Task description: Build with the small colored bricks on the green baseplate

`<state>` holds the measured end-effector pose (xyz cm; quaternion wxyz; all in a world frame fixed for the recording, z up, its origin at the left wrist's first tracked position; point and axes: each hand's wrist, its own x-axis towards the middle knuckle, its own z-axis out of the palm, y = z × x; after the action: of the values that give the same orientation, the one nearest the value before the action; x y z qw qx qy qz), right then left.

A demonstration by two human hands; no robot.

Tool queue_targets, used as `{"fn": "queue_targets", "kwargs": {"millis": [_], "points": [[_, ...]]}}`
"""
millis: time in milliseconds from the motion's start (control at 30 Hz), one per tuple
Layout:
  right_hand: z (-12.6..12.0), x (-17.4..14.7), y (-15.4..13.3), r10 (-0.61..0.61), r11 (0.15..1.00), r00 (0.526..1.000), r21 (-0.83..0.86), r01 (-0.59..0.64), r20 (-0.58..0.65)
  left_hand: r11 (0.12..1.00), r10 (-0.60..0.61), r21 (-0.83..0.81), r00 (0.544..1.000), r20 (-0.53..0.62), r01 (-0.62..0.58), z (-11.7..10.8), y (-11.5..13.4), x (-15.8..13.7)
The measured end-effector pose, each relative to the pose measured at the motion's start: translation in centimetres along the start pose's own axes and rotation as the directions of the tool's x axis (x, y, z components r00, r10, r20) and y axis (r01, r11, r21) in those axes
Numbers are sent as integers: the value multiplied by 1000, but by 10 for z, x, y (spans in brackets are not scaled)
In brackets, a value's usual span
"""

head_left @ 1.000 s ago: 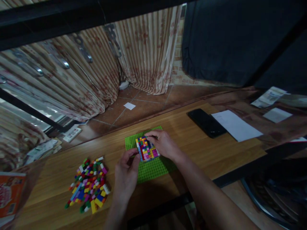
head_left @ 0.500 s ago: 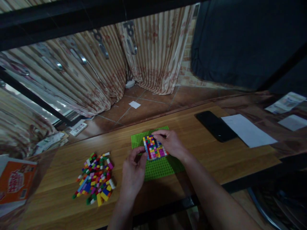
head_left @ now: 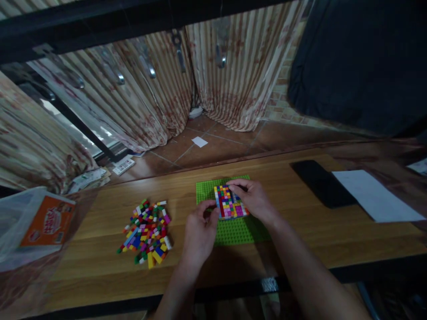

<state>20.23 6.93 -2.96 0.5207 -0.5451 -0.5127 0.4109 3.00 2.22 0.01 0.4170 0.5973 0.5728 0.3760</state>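
A flat multicoloured block of small toy bricks (head_left: 230,206) sits on a green studded baseplate (head_left: 230,233) on the wooden table. My left hand (head_left: 202,224) is curled at the block's left side, with thumb and forefinger on its edge. From the right, my right hand (head_left: 255,198) reaches over the block. Its fingers are bent onto the far and right edges and cover part of the bricks. Whether a small loose brick lies under the right fingertips cannot be made out. Left of my left hand lies a heap of loose toy bricks (head_left: 148,233) in many colours.
A black phone-like slab (head_left: 322,184) and a white sheet of paper (head_left: 375,195) lie at the table's right. Beyond the left end stands a clear plastic box with an orange label (head_left: 48,220). Striped curtains (head_left: 230,80) hang behind the tiled floor.
The whole view has shifted, so the table and hands appear farther right and more of the plastic box shows. Both hands stay at the brick block, nearly unchanged.
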Motion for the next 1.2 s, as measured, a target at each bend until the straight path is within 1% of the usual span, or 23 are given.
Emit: {"fn": "queue_targets", "kwargs": {"millis": [100, 233, 333, 400, 533, 633, 700, 767, 867, 933, 1100, 1200], "points": [[1, 0, 1, -27, 999, 1000, -27, 27, -9, 999, 21, -25, 1000, -10, -22, 1, 2, 0], [0, -1, 2, 5, 1000, 1000, -29, -6, -9, 999, 16, -30, 1000, 4, -16, 2, 1, -1], [-3, -4, 2, 32, 999, 999, -29, -31, 26, 1000, 13, -15, 1000, 15, -13, 2, -1, -3], [-6, -6, 0, 27, 999, 999, -46, -26, 37, 1000, 19, -9, 1000, 18, -19, 1, -1, -5], [-9, -7, -4, -6, 999, 1000, -43, 6, -6, 999, 21, 28, 1000, -4, -21, -1, 1, -6], [-9, -7, -5, 37, 998, 999, -57, -37, -2, 998, 24, 55, 1000, -16, -23, -4, 1, -6], [-7, -8, -5, 90, 993, 996, -82, -88, 19, 999, 26, 45, 1000, -5, -25, -5, -1, -6], [-6, -8, -4, 112, 989, 993, -102, -108, 36, 999, 31, 31, 999, 7, -31, -6, -3, -7], [-4, -8, -4, 74, 990, 997, -126, -69, 37, 999, 36, 24, 999, 21, -37, -8, -4, -8], [-4, -8, -5, 39, 985, 999, -170, -34, 28, 999, 30, 22, 999, 29, -30, -8, -3, -8], [-4, -5, -6, -82, 956, 997, -283, 75, -11, 1000, 23, 10, 999, 22, -23, -9, 1, -7], [-6, -2, -6, -104, 945, 994, -315, 94, -16, 1000, 27, 6, 999, 30, -27, -9, 2, -6]]}}
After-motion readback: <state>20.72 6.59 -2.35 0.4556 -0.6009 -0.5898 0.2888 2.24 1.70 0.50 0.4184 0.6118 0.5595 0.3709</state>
